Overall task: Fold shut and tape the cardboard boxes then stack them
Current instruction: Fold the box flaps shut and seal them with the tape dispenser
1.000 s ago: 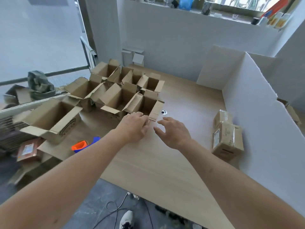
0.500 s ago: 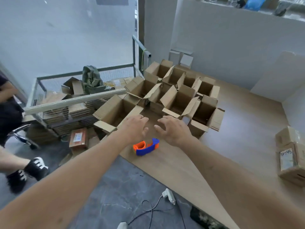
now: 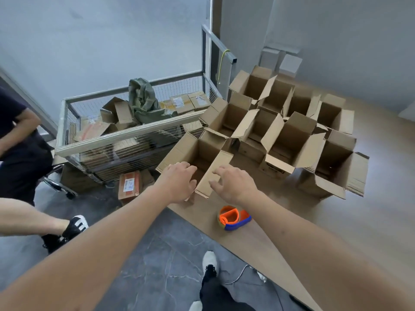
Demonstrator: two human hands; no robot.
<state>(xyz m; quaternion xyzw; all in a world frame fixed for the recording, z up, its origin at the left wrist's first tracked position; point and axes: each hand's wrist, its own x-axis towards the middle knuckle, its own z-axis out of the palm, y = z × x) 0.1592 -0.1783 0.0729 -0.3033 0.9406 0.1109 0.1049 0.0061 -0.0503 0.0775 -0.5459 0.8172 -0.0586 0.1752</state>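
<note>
Head view: a wooden table (image 3: 336,221) carries a cluster of open cardboard boxes (image 3: 292,131) toward its far left end, all with flaps standing up and none yet taped. Beside the table's left edge stands a wire cart (image 3: 125,135) holding more cartons and a green cloth (image 3: 143,99), with another person's arm and legs at the frame's left.

The nearest box (image 3: 197,153) sits at the table's near left corner, partly over the edge. The person's left hand (image 3: 179,180) rests against its near wall with fingers bent loosely; whether it actually grips the cardboard cannot be told. The right hand (image 3: 233,182), fingers spread and relaxed, touches or hovers just at the long flap (image 3: 215,173) that leans toward the person, holding nothing.

The step in hand looks like the start of the folding: taking this box and turning its flaps inward. The next move probably calls for drawing the box onto the bare table first, then pressing the short flaps down before the long ones.

A tape dispenser (image 3: 233,217), orange and blue, lies near the front edge, just under the right forearm, within easy reach. Open tabletop lies to the right; the left edge and the neighbouring boxes leave little room there.
</note>
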